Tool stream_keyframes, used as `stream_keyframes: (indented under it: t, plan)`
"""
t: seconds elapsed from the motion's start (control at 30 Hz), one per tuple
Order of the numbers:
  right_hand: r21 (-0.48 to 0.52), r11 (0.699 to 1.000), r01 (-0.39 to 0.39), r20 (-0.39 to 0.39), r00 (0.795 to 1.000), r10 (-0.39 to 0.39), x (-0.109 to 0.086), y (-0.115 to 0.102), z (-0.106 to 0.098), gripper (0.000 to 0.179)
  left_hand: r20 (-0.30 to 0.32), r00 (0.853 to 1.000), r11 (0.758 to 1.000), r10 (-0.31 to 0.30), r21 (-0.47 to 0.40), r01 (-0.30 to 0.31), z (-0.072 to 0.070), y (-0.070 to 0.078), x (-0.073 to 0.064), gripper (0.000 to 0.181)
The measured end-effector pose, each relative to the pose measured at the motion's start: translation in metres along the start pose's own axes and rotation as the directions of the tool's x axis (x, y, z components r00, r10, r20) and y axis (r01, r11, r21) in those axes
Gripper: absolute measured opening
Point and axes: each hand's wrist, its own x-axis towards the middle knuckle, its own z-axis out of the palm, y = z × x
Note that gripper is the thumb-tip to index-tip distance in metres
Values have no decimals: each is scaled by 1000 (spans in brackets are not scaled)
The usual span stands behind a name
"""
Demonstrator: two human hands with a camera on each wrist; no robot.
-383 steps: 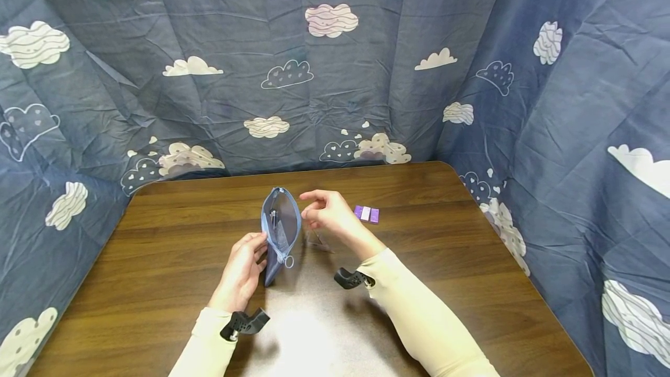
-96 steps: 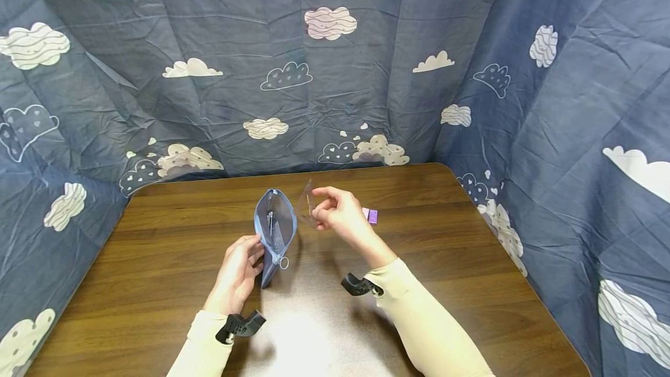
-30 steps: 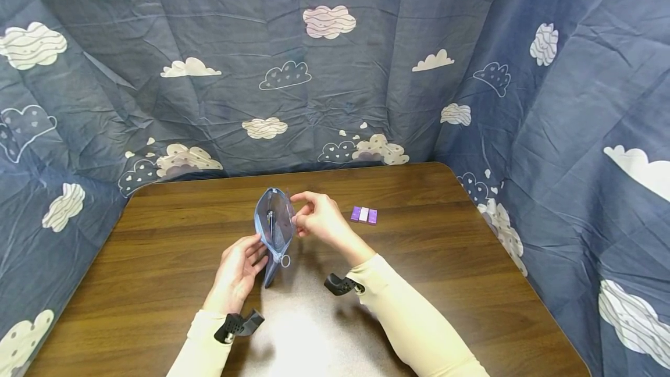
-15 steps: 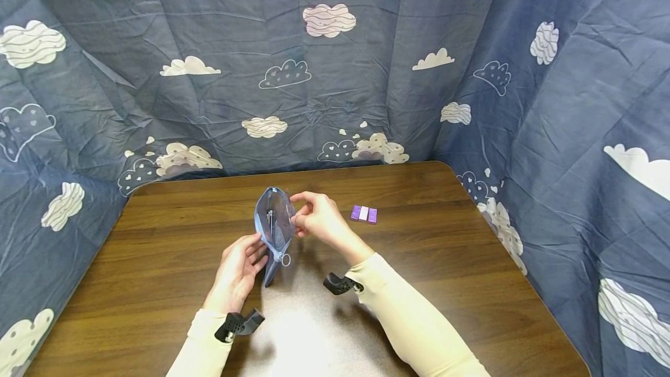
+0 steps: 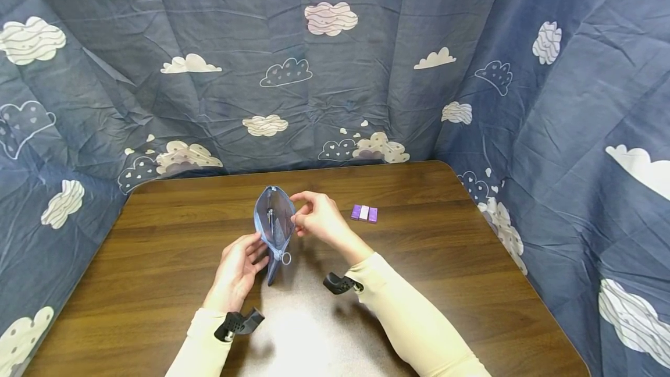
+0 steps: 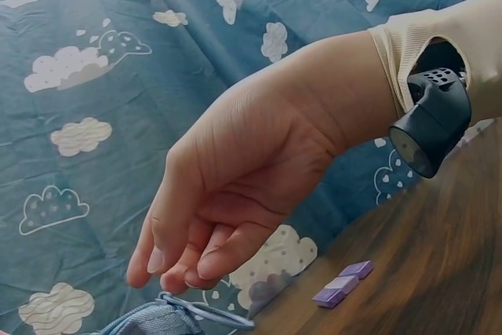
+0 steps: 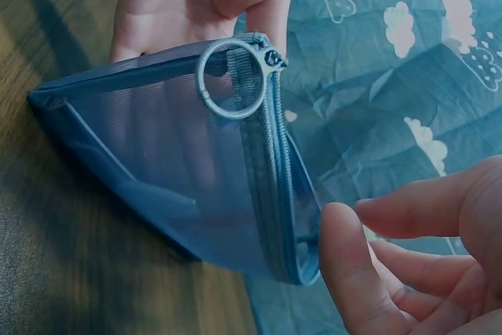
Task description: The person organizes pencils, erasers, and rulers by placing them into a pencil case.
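My left hand holds a blue mesh zip pouch from its left side, tilted with its mouth wide. Through the mesh in the right wrist view the left fingers show behind the pouch. A slim metallic item and something clear and shiny lie inside. My right hand is at the pouch's right rim; in the right wrist view its thumb and forefinger are bent, slightly apart, with nothing visible between them. In the left wrist view the right hand hangs above the zipper end and its pull ring.
A small purple-and-white block lies on the brown wooden table, right of the right hand. Dark blue curtains with cloud prints enclose the table's back and sides. Bright glare covers the near middle of the table.
Earlier the right hand pinched a clear triangular set square beside the pouch, then brought it left to the mouth. Its tip above the rim is gone now. The left hand has stayed on the pouch.
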Motion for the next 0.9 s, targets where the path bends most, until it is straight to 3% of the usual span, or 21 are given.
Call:
stream_keyframes:
  t: [0.17, 0.43, 0.9]
  plan:
    - [0, 1000, 0, -3, 1000, 0, -1, 0, -2, 47, 3, 1000, 1000, -11, 13, 11, -1, 1, -1, 18]
    - [-113, 992, 52, -29, 998, -56, -4, -2, -7, 45, -6, 1000, 1000, -16, 11, 16, -2, 0, 0, 18]
    - [-46, 999, 18, -110, 994, -23, -7, -1, -29, 42, 12, 1000, 1000, -11, 13, 11, -1, 2, 0, 23]
